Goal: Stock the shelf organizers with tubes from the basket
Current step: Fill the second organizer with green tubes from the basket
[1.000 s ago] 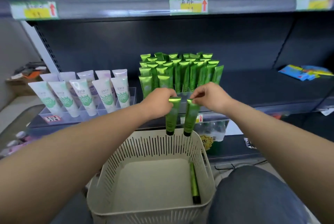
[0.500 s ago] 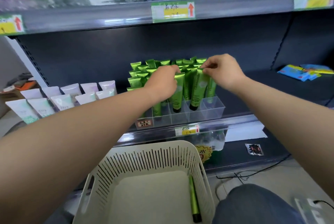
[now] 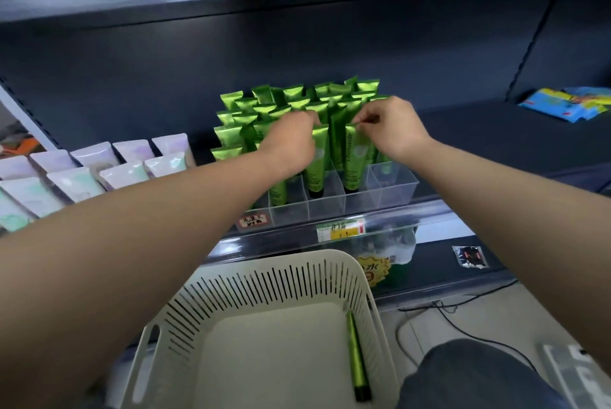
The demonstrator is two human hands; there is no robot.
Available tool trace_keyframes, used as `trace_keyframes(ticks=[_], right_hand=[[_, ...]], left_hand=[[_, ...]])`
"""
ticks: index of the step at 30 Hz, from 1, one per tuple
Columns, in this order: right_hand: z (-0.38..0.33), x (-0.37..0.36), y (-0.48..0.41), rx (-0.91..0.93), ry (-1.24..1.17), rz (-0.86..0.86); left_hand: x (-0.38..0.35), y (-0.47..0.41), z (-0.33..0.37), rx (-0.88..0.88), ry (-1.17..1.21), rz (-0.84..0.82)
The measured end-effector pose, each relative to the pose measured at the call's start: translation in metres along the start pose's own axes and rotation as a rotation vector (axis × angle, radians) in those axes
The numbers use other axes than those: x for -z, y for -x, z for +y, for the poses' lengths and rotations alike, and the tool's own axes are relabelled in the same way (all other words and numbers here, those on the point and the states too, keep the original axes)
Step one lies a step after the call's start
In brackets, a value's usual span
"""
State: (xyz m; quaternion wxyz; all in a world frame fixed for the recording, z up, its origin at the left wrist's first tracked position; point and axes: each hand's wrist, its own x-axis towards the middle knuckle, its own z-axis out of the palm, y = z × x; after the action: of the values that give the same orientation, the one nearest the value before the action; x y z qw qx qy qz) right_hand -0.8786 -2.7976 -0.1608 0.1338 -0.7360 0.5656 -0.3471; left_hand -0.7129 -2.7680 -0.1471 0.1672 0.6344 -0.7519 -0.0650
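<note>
Green tubes [image 3: 355,160], pinched by my left grip [image 3: 291,144] and right grip [image 3: 393,131], stand in the organizer [image 3: 393,190]; last tube [image 3: 357,362] lies below in basket [image 3: 281,260].

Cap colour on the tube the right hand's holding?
Black cap on a metallic green tube; head view shows it.

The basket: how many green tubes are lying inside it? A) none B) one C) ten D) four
B: a single green tube lies on the floor of the basket, along its right wall.
</note>
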Motion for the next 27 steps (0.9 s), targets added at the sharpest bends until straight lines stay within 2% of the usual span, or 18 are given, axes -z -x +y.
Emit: trace_keyframes(ticks=[11, 20, 27], right_hand=[[0.001, -0.017, -0.003, -0.022, 0.008, -0.024], [-0.004, -0.018, 0.001, -0.027, 0.111, -0.028], [-0.014, -0.004, 0.016, 0.045, 0.145, -0.003]], left_hand=[[-0.018, -0.005, -0.006, -0.021, -0.085, 0.004], [-0.01, 0.0, 0.0, -0.069, -0.188, 0.021], [-0.005, 0.01, 0.004, -0.097, -0.259, 0.072]])
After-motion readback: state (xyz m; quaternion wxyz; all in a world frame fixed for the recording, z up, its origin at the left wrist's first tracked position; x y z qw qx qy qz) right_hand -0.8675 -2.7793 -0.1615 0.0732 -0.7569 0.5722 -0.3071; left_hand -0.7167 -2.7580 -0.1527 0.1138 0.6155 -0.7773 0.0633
